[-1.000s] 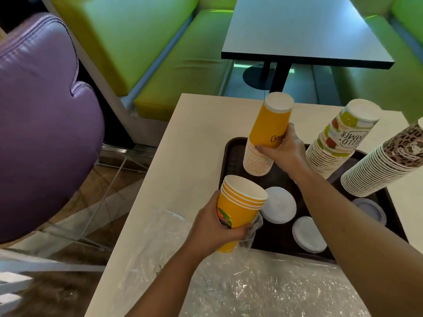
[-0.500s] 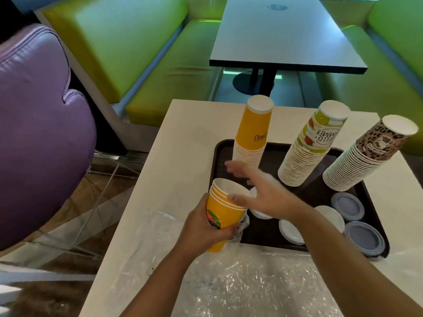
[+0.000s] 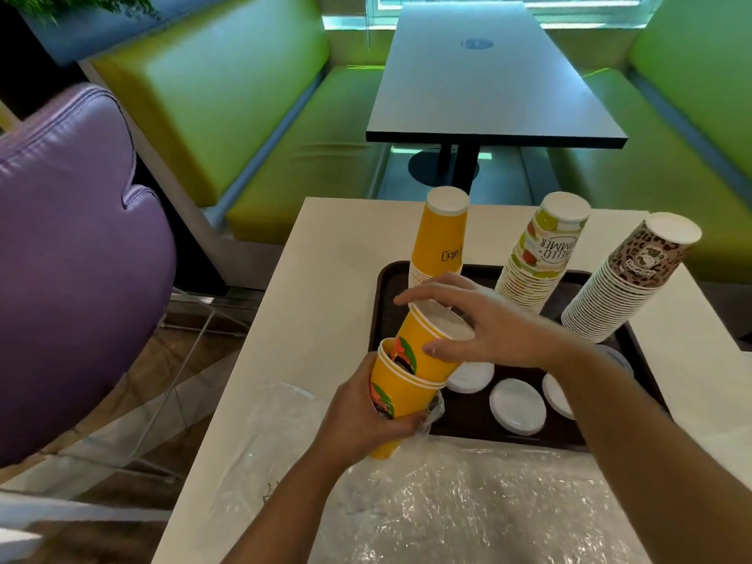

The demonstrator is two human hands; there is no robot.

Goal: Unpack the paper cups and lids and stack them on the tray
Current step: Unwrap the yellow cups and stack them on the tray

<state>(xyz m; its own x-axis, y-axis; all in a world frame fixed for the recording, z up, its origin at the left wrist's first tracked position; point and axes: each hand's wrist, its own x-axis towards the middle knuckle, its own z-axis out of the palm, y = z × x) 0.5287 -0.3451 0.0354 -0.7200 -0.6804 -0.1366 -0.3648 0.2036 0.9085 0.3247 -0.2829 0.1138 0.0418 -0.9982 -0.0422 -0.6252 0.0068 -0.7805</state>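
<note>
- Nearest, loose plastic wrap [image 3: 468, 510] covers the front of the desk [image 3: 325, 246]; a corner of it is caught under the left hand [image 3: 362, 413], and could drag along or snag if that hand moves toward the tray.
- The left hand grips a short nest of yellow cups [image 3: 396, 394], rims up, just off the tray's near-left corner. If the grip squeezes too hard the thin walls may buckle.
- The right hand [image 3: 484, 323] curls thumb and fingers round the inner cup [image 3: 427, 339], which is tilted and half out. Nested cups tend to cling, so a second could ride up with it and drop.
- White lids [image 3: 517, 405] lie flat on the tray [image 3: 384, 303], just beyond; a falling cup could scatter them.
- Farthest, three inverted stacks stand on the tray: the yellow stack [image 3: 441, 234], the fruit-print stack [image 3: 541, 254] and the leopard-print stack [image 3: 635, 278]. The two printed ones appear to lean, so a knock from the right forearm might topple them.
</note>
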